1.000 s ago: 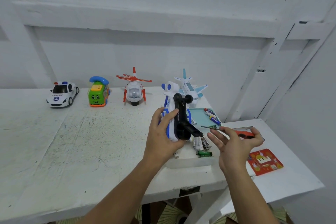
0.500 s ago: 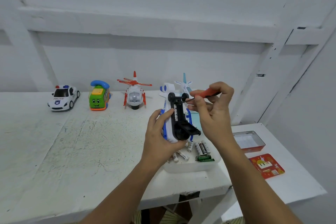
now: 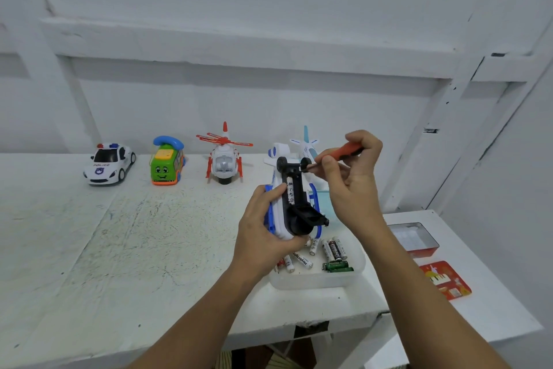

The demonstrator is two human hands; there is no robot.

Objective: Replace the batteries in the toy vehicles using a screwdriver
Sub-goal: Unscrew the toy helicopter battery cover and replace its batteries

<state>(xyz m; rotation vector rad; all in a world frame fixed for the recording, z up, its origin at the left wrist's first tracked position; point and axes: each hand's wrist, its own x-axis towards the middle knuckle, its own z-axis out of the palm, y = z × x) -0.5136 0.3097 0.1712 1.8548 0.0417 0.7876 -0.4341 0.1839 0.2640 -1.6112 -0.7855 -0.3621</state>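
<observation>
My left hand [image 3: 263, 228] grips a white and blue toy plane [image 3: 291, 204] turned belly up, its black underside and wheels facing me, with a battery showing in the open compartment. My right hand [image 3: 351, 177] pinches an orange-handled screwdriver [image 3: 341, 153], whose tip points left at the black underside near the wheels. Below the toy, a clear plastic tray [image 3: 317, 282] holds several loose batteries [image 3: 333, 250]. A second blue and white plane [image 3: 306, 144] stands behind the held toy, partly hidden.
A police car [image 3: 109, 163], a green bus-like toy [image 3: 167, 162] and a red and white helicopter [image 3: 224, 159] stand in a row along the back of the white table. On the lower right table sit an open red tin [image 3: 414, 240] and its red lid [image 3: 446, 279].
My right hand has risen from low beside the tin up to the toy's wheels with the screwdriver. My left hand keeps its hold on the plane, which moved little.
</observation>
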